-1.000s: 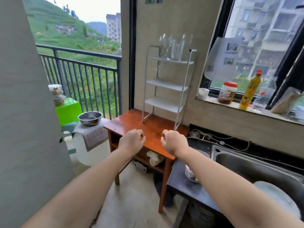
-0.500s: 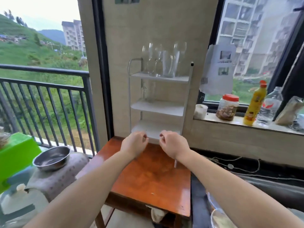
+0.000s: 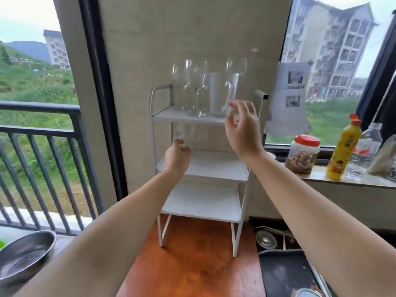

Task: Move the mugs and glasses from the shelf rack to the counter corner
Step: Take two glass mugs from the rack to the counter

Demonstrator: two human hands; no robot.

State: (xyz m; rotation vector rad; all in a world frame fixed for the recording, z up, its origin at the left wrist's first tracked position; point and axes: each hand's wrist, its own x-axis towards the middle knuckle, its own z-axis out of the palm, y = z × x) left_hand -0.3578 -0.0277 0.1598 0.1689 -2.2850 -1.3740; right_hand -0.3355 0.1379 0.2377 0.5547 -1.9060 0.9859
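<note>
White rack on wooden table: wine glasses and tumbler on top shelf, glass mug on middle; left hand loosely curled at mug, right hand spread open by top shelf, holding nothing.

steel bowl cropped (left edge), right hand motion-blurred

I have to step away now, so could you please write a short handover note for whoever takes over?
Left hand: raised at the middle shelf, fingers loosely curled just below the glass mug, not clearly gripping it.
Right hand: open, reaching for the rightmost wine glass on the top shelf, holding nothing.
Shelf rack: wine glasses and a tall tumbler all on top, mug on the middle shelf.
Done: nothing moved yet.
Left: carry every glass and the mug to the counter corner.
</note>
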